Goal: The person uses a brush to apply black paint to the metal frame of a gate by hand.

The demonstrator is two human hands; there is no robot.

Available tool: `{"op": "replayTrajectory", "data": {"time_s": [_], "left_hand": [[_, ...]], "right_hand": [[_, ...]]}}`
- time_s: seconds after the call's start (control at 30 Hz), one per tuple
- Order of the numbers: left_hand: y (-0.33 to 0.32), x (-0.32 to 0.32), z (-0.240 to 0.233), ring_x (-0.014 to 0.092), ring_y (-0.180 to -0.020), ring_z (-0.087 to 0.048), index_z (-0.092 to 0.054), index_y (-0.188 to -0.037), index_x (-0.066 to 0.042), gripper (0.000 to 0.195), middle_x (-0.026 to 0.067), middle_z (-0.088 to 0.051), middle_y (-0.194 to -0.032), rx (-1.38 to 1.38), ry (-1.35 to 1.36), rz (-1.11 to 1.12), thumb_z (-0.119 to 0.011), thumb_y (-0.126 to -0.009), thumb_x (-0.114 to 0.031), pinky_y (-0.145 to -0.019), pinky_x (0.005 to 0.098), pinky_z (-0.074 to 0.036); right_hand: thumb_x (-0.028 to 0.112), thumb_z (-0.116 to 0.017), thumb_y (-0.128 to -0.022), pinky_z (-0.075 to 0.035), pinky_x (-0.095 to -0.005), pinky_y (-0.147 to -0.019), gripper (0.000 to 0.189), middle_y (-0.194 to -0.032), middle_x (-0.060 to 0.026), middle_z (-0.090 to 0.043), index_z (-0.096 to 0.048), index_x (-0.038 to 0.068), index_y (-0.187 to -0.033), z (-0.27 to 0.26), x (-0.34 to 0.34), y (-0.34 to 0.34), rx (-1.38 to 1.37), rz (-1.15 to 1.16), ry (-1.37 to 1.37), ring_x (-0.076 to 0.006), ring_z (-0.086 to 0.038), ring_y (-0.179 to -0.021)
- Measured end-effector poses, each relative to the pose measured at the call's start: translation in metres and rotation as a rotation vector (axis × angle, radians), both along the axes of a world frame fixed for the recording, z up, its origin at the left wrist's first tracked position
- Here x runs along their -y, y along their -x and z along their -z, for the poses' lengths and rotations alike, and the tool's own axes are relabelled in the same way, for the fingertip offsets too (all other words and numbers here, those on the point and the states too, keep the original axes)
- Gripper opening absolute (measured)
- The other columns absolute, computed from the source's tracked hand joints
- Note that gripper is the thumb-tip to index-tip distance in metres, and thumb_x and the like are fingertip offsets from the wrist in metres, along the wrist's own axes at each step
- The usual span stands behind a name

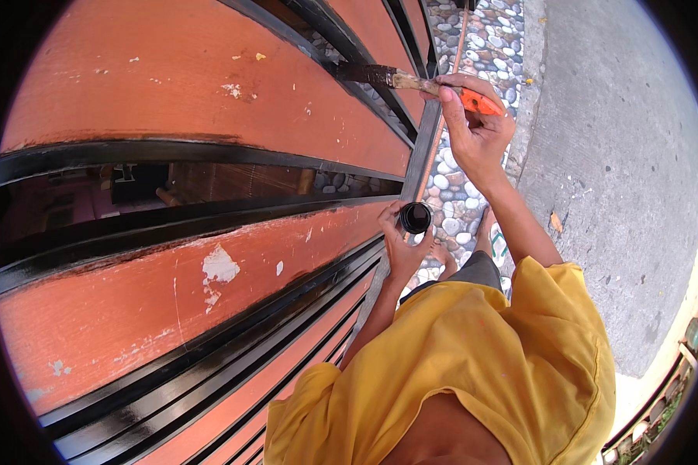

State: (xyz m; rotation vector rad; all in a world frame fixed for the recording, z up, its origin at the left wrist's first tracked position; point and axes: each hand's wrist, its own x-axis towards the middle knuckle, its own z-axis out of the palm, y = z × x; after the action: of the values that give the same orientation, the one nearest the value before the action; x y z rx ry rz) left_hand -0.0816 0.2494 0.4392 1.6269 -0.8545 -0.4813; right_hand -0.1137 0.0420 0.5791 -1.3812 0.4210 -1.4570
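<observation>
In my right hand (480,125) is a paintbrush (410,80) with an orange-tipped handle. Its dark, paint-coated bristles reach a black metal bar (349,87) of the gate; whether they press on it I cannot tell. Lower down, my left hand (404,244) grips a small round container (416,217) by its sides, and dark liquid shows inside. Orange panels (209,87) lie between the black bars, their paint chipped to white in places. Dark smears run along the panel edges beside a glossy black bar (151,152).
Pebble-patterned paving (451,192) runs along the gate's foot, beside a grey concrete pavement (611,174). A dry leaf (555,222) lies on the concrete. My feet, one with a flip-flop (499,244) by it, stand close to the gate. Through a gap, dark objects (139,183) show behind.
</observation>
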Motion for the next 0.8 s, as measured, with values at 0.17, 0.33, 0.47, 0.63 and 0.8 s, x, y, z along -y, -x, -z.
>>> {"op": "replayTrajectory", "data": {"time_s": [0.17, 0.33, 0.47, 0.63, 0.8], "left_hand": [[0.0, -0.002, 0.003, 0.021, -0.111, -0.049, -0.027, -0.122, -0.005, 0.071, 0.0163, -0.042, -0.122, -0.001, -0.001, 0.001, -0.073, -0.069, 0.007, -0.09, 0.0322, -0.048], [0.001, 0.001, 0.002, 0.021, -0.111, -0.05, -0.027, -0.122, -0.005, 0.071, 0.0164, -0.042, -0.123, 0.007, -0.002, 0.0, -0.073, -0.069, 0.007, -0.09, 0.0317, -0.048], [0.002, 0.0, 0.0, 0.021, -0.11, -0.05, -0.027, -0.121, -0.005, 0.071, 0.0161, -0.042, -0.122, -0.009, 0.01, 0.007, -0.073, -0.069, 0.007, -0.091, 0.0316, -0.047], [-0.002, -0.006, 0.006, 0.021, -0.11, -0.051, -0.027, -0.121, -0.005, 0.071, 0.016, -0.042, -0.122, -0.016, -0.001, -0.006, -0.073, -0.069, 0.007, -0.091, 0.0317, -0.047], [-0.003, -0.004, 0.005, 0.02, -0.11, -0.051, -0.027, -0.121, -0.005, 0.071, 0.016, -0.041, -0.122, -0.001, -0.024, -0.007, -0.073, -0.068, 0.008, -0.091, 0.0319, -0.047]], "right_hand": [[0.005, -0.064, -0.089, -0.056, -0.0251, -0.071, 0.017, -0.09, -0.0126, -0.069, -0.062, -0.006, -0.101, -0.001, 0.001, -0.003, 0.026, 0.01, 0.015, -0.0173, -0.069, -0.084], [0.004, -0.063, -0.09, -0.056, -0.026, -0.073, 0.017, -0.091, -0.0136, -0.068, -0.06, -0.007, -0.103, -0.011, 0.003, -0.014, 0.02, 0.087, 0.192, -0.0185, -0.068, -0.087], [0.003, -0.06, -0.091, -0.057, -0.0289, -0.077, 0.017, -0.093, -0.0162, -0.067, -0.058, -0.008, -0.104, -0.001, -0.005, -0.013, 0.246, -0.046, -0.058, -0.0204, -0.068, -0.088], [0.003, -0.059, -0.092, -0.057, -0.0309, -0.08, 0.018, -0.096, -0.0163, -0.066, -0.057, -0.009, -0.104, 0.01, -0.008, -0.006, 0.132, -0.047, -0.148, -0.0208, -0.068, -0.088], [0.002, -0.06, -0.091, -0.058, -0.031, -0.08, 0.018, -0.097, -0.0155, -0.066, -0.057, -0.009, -0.105, -0.018, 0.0, -0.016, 0.231, -0.061, -0.057, -0.021, -0.067, -0.09]]}}
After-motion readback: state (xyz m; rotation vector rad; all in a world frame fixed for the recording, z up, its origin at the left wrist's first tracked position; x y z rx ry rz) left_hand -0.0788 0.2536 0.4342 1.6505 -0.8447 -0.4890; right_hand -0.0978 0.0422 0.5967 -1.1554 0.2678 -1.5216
